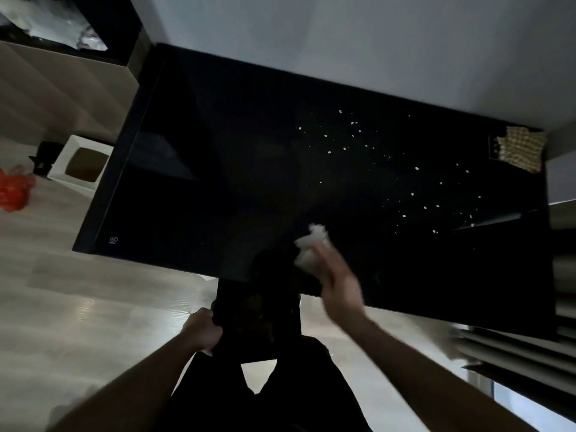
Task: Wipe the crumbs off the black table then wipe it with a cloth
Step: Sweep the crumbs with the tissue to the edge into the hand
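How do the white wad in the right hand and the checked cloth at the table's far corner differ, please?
The white wad is plain and crumpled; the checked cloth is patterned tan and lies spread out. The right hand grips the wad near the table's front edge; the cloth lies untouched at the far right corner. Both are over the black table.

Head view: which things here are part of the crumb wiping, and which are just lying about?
Part of the job:
black table
crumbs
white tissue, held by the right hand
black tray, held at the table edge by the left hand
checked cloth

Lying about:
white box
orange bag
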### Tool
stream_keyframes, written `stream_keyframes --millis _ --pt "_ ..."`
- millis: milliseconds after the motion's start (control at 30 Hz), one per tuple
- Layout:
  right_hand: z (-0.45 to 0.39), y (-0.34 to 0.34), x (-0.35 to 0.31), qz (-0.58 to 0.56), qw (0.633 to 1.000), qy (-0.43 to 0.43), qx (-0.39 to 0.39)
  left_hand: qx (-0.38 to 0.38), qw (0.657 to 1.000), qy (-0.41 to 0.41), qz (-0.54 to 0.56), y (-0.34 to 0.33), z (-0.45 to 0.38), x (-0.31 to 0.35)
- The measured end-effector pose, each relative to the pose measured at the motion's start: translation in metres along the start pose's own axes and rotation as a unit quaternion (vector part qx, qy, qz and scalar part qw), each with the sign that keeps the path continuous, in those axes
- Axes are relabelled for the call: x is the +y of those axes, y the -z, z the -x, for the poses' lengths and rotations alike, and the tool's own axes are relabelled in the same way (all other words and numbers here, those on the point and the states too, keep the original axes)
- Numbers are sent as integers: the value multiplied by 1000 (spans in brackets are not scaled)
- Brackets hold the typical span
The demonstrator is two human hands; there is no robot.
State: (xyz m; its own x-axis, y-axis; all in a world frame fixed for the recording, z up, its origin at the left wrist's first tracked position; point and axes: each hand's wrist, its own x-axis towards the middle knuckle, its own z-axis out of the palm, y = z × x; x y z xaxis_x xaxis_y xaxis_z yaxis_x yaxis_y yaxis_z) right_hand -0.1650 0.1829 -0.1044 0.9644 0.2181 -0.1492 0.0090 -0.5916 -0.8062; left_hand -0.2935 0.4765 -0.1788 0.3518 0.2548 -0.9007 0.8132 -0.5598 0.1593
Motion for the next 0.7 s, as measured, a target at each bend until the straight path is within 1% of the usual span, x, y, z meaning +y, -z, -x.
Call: stream_keyframes --millis 100,200,233,267,367,400,467,500,600,700 --pt "-43 69 25 40 996 -14 74 0 1000 2 18 -1 -7 -3" --pt "-83 127 69 127 977 -100 141 1 999 7 32 0 -3 4" --pt "-92 140 86 162 968 -125 146 1 999 8 35 0 -1 6" --pt "-100 148 101 193 961 -143 133 3 999 10 38 -1 -2 6" --pt "-114 152 130 247 948 -194 50 16 999 13 29 -5 -6 3" --pt "-115 146 134 259 942 -209 36 16 1000 13 23 -5 -5 4" --pt "-112 124 133 274 935 -225 31 13 1000 11 21 -4 0 9" --pt "-107 109 128 278 937 -209 32 10 1000 10 23 -4 2 11" --pt "-75 56 97 277 956 -100 17 10 1000 6 26 -5 -1 8" --pt "-26 -1 56 215 976 -15 -41 4 1000 9 23 -7 -6 3"
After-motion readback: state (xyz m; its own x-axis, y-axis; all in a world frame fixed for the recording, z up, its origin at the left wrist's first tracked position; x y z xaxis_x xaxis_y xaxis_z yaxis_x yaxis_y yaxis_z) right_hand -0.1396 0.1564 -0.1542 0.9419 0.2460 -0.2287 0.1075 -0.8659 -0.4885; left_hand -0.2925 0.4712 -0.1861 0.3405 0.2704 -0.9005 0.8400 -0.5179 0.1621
